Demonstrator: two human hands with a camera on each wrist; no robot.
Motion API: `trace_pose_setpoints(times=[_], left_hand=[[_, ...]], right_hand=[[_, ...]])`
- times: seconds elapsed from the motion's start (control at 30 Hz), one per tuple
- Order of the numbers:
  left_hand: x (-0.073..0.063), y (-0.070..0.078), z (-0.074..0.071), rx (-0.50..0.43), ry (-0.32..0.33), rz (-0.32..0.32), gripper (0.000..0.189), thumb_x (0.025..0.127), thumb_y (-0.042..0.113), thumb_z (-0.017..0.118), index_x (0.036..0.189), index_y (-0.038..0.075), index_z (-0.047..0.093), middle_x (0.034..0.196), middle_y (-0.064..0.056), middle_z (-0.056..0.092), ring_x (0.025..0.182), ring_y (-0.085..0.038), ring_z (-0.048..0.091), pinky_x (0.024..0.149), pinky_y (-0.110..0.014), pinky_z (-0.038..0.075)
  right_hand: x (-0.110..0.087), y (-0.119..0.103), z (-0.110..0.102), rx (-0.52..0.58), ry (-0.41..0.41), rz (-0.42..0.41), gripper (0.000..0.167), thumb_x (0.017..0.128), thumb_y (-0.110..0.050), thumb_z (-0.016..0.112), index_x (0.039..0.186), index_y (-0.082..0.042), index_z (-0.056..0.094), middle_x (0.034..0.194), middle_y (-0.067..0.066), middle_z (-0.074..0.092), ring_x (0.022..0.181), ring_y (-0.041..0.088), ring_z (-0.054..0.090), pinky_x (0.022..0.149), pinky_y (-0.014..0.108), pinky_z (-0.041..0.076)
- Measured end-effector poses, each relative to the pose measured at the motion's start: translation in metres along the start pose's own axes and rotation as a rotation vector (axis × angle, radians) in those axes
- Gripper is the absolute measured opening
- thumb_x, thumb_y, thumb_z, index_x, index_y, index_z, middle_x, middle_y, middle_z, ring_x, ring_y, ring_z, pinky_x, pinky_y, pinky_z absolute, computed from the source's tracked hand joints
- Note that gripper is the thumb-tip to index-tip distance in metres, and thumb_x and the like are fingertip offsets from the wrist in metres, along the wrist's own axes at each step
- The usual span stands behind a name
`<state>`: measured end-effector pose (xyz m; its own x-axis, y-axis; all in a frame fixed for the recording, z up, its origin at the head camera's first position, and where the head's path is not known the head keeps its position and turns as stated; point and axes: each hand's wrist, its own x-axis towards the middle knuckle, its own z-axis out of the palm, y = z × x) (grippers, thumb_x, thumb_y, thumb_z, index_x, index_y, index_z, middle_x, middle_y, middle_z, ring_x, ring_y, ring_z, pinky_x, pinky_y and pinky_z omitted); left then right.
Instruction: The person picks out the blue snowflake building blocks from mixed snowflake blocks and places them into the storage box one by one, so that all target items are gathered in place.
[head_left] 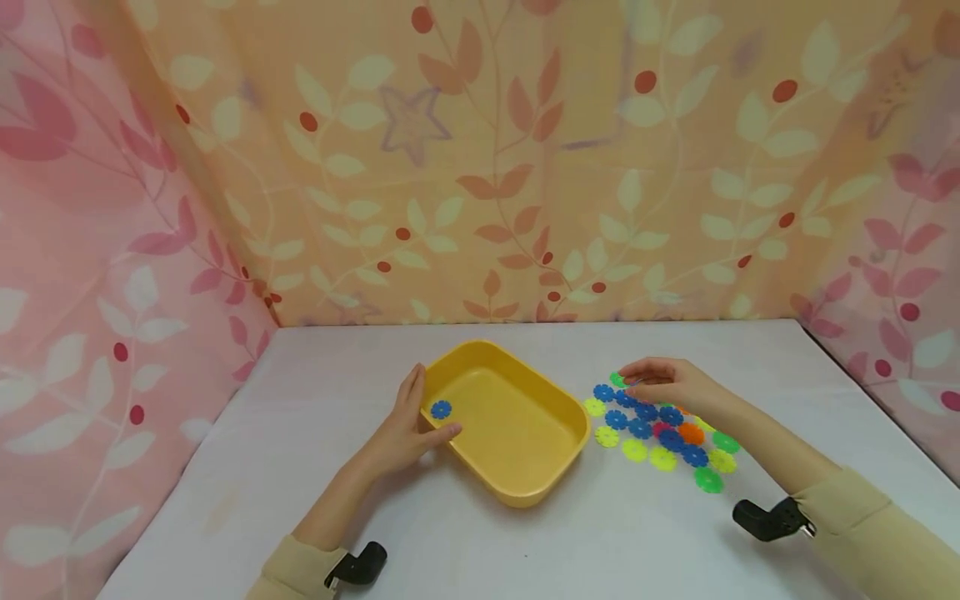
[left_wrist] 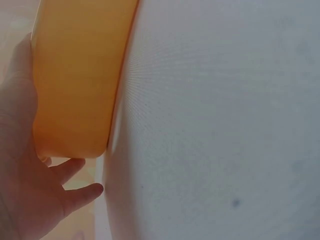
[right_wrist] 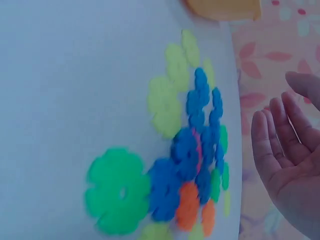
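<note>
- Right beside the left hand [head_left: 401, 432], what's sitting there?
- Yellow tray [head_left: 517, 429]. Left hand grips its corner: thumb over the near rim, fingers along the outer wall. Left wrist view agrees, with fingertips showing past the tray's end.
- Anything inside, near that hand?
- One blue disc [head_left: 441, 409], scalloped edge, on the tray floor by the rim, between the left thumb and fingers.
- And the right hand [head_left: 675, 387]?
- Over the far part of the loose discs, palm partly turned to its wrist cam. Fingers loosely bent, thumb apart from them, grip unclosed. Head view can't settle whether a fingertip touches a disc.
- Disc layout around it?
- Blue pieces [head_left: 640, 428] bunched below and nearer the person than the right hand, some overlapping. Pink disc [head_left: 661, 429] partly covered among them. Orange disc [head_left: 692, 433] just nearer than the wrist. Yellow discs [head_left: 634, 450] along the near and left edges. Green disc [head_left: 708, 480] nearest the person.
- Surface under both hands?
- White tabletop [head_left: 300, 467].
</note>
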<state>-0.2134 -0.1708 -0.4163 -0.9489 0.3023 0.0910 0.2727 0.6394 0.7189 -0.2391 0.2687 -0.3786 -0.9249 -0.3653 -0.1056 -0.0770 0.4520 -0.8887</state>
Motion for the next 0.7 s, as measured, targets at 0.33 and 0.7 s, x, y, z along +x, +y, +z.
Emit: trace_pose_setpoints(times=[0.33,0.7], left_hand=[[0.000,-0.004,-0.001,-0.005,-0.006,-0.020,0.118,0.081,0.059,0.071,0.156,0.015,-0.008,0.163,-0.006,-0.007,0.148,-0.028,0.005,0.115,-0.052,0.016],[0.001,-0.004,0.000,0.004,-0.001,-0.008,0.116,0.082,0.056,0.072,0.157,0.011,-0.006,0.162,-0.010,-0.004,0.147,-0.032,0.007,0.114,-0.054,0.017]], right_hand=[[-0.039,0.033,-0.018,-0.060,-0.012,0.058,0.048,0.093,-0.026,0.068,0.130,0.001,0.056,0.128,0.021,0.058,0.103,0.026,0.061,0.080,0.031,0.055],[-0.059,0.048,-0.011,-0.229,0.027,0.041,0.043,0.086,-0.025,0.076,0.122,-0.006,0.064,0.115,0.011,0.063,0.091,0.022,0.058,0.073,0.023,0.051]])
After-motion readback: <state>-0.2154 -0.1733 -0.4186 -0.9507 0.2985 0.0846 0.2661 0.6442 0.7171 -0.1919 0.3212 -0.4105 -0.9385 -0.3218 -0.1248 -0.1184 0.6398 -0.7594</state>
